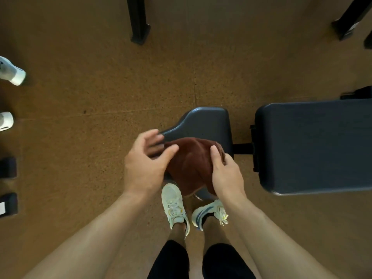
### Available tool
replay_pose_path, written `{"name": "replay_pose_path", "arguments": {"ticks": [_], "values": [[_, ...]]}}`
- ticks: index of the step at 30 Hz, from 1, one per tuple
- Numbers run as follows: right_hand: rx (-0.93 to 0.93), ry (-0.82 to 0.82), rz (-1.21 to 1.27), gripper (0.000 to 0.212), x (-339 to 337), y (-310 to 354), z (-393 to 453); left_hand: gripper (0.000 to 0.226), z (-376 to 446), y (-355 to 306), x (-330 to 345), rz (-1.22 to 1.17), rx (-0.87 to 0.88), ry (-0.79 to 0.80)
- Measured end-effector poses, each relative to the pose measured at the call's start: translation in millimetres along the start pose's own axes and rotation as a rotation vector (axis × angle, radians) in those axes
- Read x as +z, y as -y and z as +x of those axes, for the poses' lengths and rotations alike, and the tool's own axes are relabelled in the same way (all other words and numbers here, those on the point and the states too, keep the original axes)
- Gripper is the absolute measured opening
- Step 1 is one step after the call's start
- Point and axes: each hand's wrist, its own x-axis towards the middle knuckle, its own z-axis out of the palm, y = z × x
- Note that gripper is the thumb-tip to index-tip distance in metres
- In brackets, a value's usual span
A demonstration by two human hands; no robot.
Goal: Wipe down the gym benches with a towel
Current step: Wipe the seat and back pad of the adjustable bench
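Observation:
A dark blue padded gym bench lies across the right of the view: a small seat pad and a longer back pad joined by a black bar. A dark red towel is bunched over the near part of the seat pad. My left hand grips the towel's left side with blurred fingers. My right hand holds its right side, thumb lying on top. Both hands are above the seat pad's near edge.
My white sneakers stand on the brown speckled floor just below the seat pad. Another person's white shoes show at the left edge. Black equipment legs stand at the top, and dark blocks sit low left.

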Motion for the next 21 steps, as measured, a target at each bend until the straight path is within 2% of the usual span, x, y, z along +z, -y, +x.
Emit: {"name": "replay_pose_path", "arguments": {"ticks": [2,5,8,10,14,18,21], "values": [[0.048,0.013,-0.049,0.085,10.0,-3.4,15.9,0.056,18.0,13.5,-3.0,0.132,0.034,-0.123],[-0.095,0.001,-0.172,0.080,24.2,-5.6,20.1,0.059,45.7,26.7,1.7,0.182,-0.124,-0.101],[-0.327,-0.130,-0.414,0.071,42.6,-11.1,18.2,0.063,71.7,37.2,16.0,0.160,-0.291,-0.049],[-0.400,-0.141,-0.521,0.074,60.9,-16.4,14.8,0.067,84.8,44.1,23.8,0.160,-0.340,-0.090],[-0.443,-0.061,-0.629,0.079,84.9,-26.0,9.8,0.066,90.0,50.6,32.0,0.286,-0.234,-0.242],[-0.578,0.000,-0.665,0.074,66.4,-12.3,37.2,0.059,88.5,51.5,32.0,0.312,-0.167,-0.246],[-0.697,0.035,-0.781,0.070,59.0,19.5,72.1,0.058,90.5,51.4,32.1,0.318,-0.142,-0.254]]}}
